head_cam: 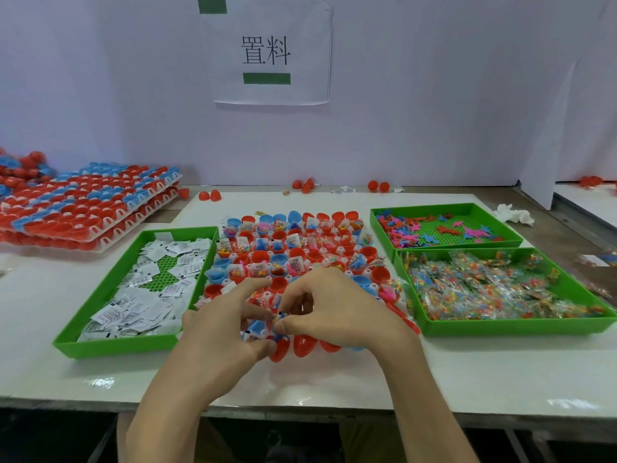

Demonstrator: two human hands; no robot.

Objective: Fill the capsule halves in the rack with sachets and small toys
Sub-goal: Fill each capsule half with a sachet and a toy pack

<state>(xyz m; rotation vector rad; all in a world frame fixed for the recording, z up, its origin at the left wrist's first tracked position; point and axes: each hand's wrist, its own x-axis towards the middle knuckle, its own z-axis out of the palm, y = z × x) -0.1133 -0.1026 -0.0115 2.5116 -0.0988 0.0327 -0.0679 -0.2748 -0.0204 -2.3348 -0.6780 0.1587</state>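
Note:
A white rack (293, 255) of red and blue capsule halves lies in the middle of the table; most halves in view hold sachets and small toys. My left hand (220, 329) and my right hand (337, 305) meet over the rack's near rows. Both pinch small items there: the left a white sachet (248, 335) with a black mark, the right a small item I cannot make out, at its thumb and forefinger. The halves under my hands are hidden.
A green tray of white sachets (133, 295) sits left of the rack. Two green trays stand to the right: flat red, pink and blue toys (440, 228) behind, clear packets of coloured bits (500, 289) in front. Stacked racks of capsule halves (83, 205) lie far left. Loose red halves (377, 186) lie by the wall.

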